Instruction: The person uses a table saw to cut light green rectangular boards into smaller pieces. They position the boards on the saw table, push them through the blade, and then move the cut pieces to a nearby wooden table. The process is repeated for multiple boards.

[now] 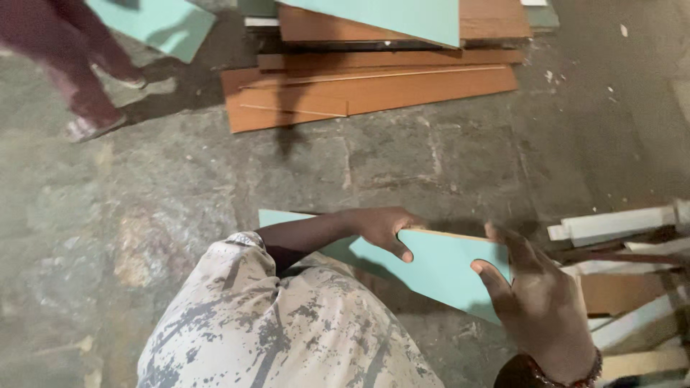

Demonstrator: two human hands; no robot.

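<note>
A light teal board point(438, 269) with a brown edge is held tilted above the concrete floor, low in the head view. My left hand point(384, 228) grips its upper edge, thumb on the teal face. Fingers of my right hand point(540, 305) curl over the board's right end. My knee in mottled grey-white fabric point(287, 323) fills the foreground and hides the board's lower left part.
A stack of brown boards point(374, 90) lies on the floor ahead, with a teal sheet point(402, 16) on top. Another person's legs in maroon trousers point(79, 65) stand at top left beside a teal panel point(154, 25). White and wooden strips point(618, 223) are piled at right.
</note>
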